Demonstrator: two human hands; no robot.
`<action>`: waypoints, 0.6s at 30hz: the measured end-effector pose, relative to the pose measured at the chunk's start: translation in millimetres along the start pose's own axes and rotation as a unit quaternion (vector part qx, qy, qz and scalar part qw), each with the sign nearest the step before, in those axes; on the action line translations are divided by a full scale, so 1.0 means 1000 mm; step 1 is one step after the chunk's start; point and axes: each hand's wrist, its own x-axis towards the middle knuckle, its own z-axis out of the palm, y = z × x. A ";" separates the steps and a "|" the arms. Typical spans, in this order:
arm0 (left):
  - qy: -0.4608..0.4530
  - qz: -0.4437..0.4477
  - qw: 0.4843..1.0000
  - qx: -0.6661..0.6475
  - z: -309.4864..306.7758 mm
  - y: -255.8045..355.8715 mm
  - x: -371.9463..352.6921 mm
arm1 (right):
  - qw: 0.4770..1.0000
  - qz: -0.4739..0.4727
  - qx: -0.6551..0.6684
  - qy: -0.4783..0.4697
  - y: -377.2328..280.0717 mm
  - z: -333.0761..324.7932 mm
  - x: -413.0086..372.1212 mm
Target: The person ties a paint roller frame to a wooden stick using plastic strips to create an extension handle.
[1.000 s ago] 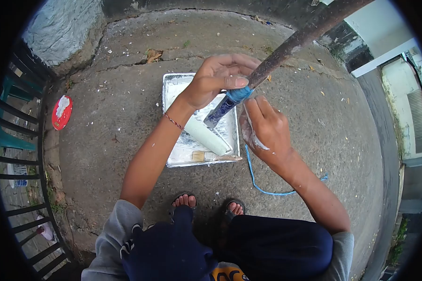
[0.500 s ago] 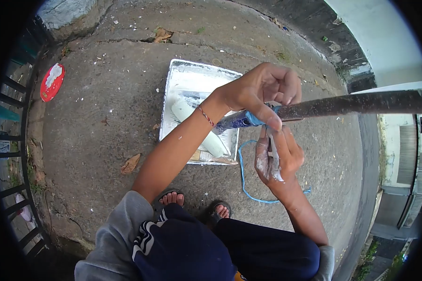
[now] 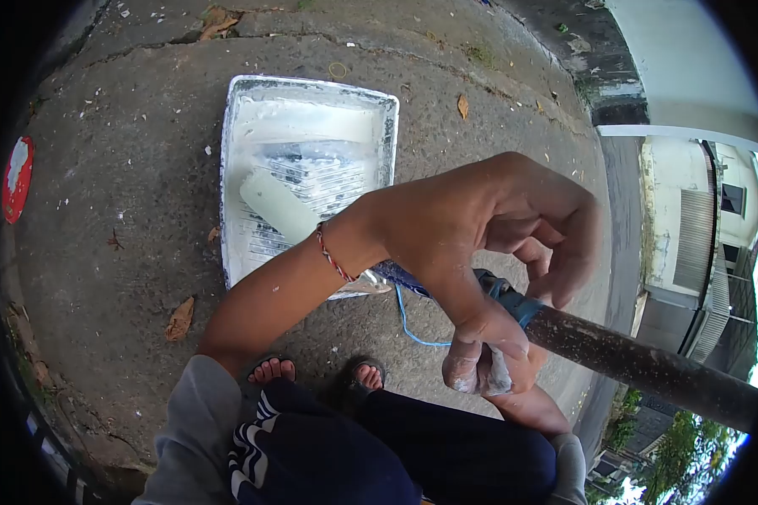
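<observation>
One pole (image 3: 648,366), rust-brown, runs from the joint between my hands towards the lower right, raised above the concrete ground (image 3: 143,210). My left grip (image 3: 455,236) is half open, palm arched over the joint, thumb on the near side and fingers curled down by the blue binding (image 3: 528,312); they are blurred, so I cannot tell how hard they press. My right grip (image 3: 499,374) sits just under the left thumb, fingers bent and smeared white; contact and tightness are hidden, so I cannot tell whether it has hold of anything. Handling, estimated: pole stiff and fairly heavy, its far end likely to drag the joint round; binding soft and prone to slip under wet paint. Best hold: bare pole just past the binding for weight, blue handle (image 3: 405,279) for steadying. Handle is partly covered by my wrist. Roller sleeve (image 3: 278,204), pale green, lies aslant on the ribbed part of the tray (image 3: 225,202); probably soft, wet and slippery, sturdy enough, better left untouched by fingers. Count: one pole, one handle, one binding, one sleeve, one tray, one length of blue cord (image 3: 419,339) on the ground by the tray's near corner, one red oval piece (image 3: 18,189) with a white smear at far left, one braided bracelet (image 3: 332,256), two sandalled feet.
</observation>
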 end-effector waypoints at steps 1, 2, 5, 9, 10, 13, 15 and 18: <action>0.030 -0.033 0.999 -0.030 0.005 0.003 0.001 | 1.000 0.004 0.001 -0.005 0.001 0.000 -0.001; 0.021 -0.039 0.999 -0.019 0.005 0.002 0.000 | 1.000 0.008 -0.001 -0.007 0.001 -0.002 0.000; 0.015 -0.038 0.999 -0.010 0.001 0.000 0.000 | 1.000 0.014 -0.004 -0.012 0.002 -0.005 0.001; -0.010 0.027 1.000 -0.001 0.001 -0.008 0.000 | 1.000 0.024 -0.006 -0.017 0.005 -0.005 0.003; -0.007 0.028 0.999 -0.016 0.004 -0.007 0.000 | 1.000 0.024 -0.010 -0.016 0.006 -0.006 0.005; -0.007 0.018 0.999 -0.030 0.008 -0.002 -0.001 | 0.999 0.031 -0.007 -0.020 0.009 -0.004 0.004; -0.012 0.007 1.000 -0.026 0.009 -0.002 -0.002 | 0.999 0.036 -0.007 -0.021 0.007 -0.005 0.006; -0.038 0.004 0.999 -0.003 0.004 -0.001 0.000 | 0.999 0.037 -0.007 -0.027 0.005 -0.006 0.003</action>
